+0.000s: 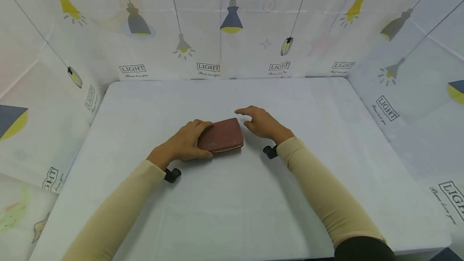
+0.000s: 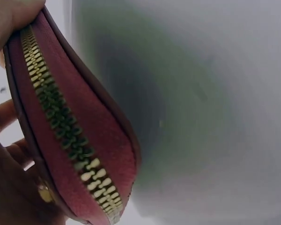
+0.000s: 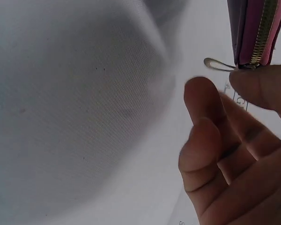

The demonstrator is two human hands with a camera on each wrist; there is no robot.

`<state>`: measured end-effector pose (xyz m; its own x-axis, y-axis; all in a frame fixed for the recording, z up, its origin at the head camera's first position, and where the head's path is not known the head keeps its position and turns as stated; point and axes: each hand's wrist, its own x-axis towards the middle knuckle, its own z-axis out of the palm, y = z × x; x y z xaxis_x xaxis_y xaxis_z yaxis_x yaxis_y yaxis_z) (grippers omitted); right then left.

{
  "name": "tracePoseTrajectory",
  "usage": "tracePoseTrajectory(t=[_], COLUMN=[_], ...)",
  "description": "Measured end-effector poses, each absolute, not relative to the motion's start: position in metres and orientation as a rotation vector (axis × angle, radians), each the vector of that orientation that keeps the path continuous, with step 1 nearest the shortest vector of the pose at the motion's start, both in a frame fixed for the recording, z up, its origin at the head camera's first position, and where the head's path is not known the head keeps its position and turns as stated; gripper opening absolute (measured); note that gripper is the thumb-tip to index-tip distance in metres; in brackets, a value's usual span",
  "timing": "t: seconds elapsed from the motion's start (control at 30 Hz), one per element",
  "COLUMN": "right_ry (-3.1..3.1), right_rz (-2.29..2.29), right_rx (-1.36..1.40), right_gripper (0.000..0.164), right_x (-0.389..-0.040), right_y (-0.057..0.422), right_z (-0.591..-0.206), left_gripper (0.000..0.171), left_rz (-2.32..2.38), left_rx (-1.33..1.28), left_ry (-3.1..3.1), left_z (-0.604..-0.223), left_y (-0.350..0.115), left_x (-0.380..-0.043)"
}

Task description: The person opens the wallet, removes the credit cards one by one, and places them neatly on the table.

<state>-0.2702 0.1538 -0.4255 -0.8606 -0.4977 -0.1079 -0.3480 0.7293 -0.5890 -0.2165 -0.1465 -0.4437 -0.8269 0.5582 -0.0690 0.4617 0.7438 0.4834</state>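
Note:
A reddish-brown zip wallet (image 1: 222,135) is gripped by my left hand (image 1: 185,140), its thumb at the near edge and its fingers over the far side. In the left wrist view, the meshed gold zipper teeth (image 2: 61,119) run along the wallet's maroon edge. My right hand (image 1: 262,122) hovers off the wallet's right end, fingers loosely bent and index finger extended. A metal zipper pull (image 3: 218,65) juts from the slider in the right wrist view, where the right thumb (image 3: 260,86) overlaps its base; the other fingers sit apart from it.
A white-covered table (image 1: 224,212) spreads under both hands. Hanging cloth printed with lamps (image 1: 232,19) walls its back and sides. Each wrist carries a small black camera, such as the left one (image 1: 172,175).

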Motion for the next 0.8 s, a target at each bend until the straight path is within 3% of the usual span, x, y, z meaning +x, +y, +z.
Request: tracePoseTrajectory(t=[0.23, 0.8], right_ry=[2.560, 2.441], right_rz=[-0.898, -0.926], right_rx=[-0.667, -0.504], right_gripper=[0.029, 0.021], right_x=[-0.269, -0.266], right_y=[0.156, 0.178], right_z=[-0.425, -0.437], left_gripper=[0.097, 0.086], left_rz=[0.711, 0.882], left_rx=[0.900, 0.781], left_ry=[2.671, 2.443], left_z=[-0.443, -0.440], left_y=[-0.137, -0.134], left_x=[-0.212, -0.217])
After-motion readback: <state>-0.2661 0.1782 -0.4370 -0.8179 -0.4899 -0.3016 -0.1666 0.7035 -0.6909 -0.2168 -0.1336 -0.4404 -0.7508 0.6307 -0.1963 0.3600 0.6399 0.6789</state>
